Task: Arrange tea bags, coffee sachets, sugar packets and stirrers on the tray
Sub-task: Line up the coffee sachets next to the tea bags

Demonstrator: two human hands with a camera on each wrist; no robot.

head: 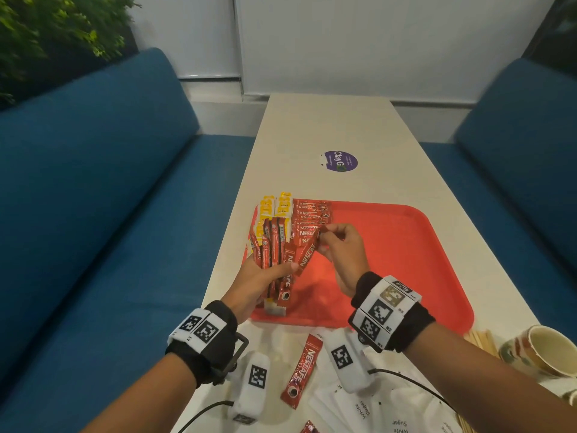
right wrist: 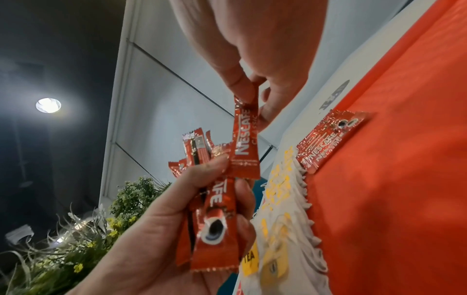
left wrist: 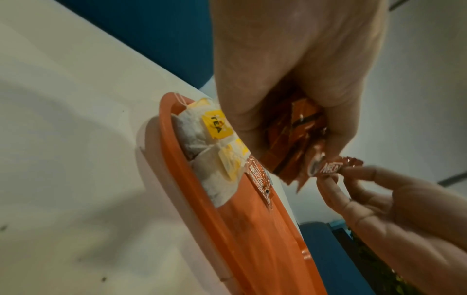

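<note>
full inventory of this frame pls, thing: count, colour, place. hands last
tray: one, red, on table
table: one, white, between sofas
tea bags: several, white with yellow tags, tray's far-left corner
laid coffee sachets: a row, red, on tray beside tea bags
loose coffee sachet: one, red, on table near tray
sugar packets: several, white, table near edge
stirrers: several, wooden, right of tray
cup: one, patterned, far right
sticker: one, purple, mid-table
left hand: grips sachet bundle
right hand: pinches one sachet
</note>
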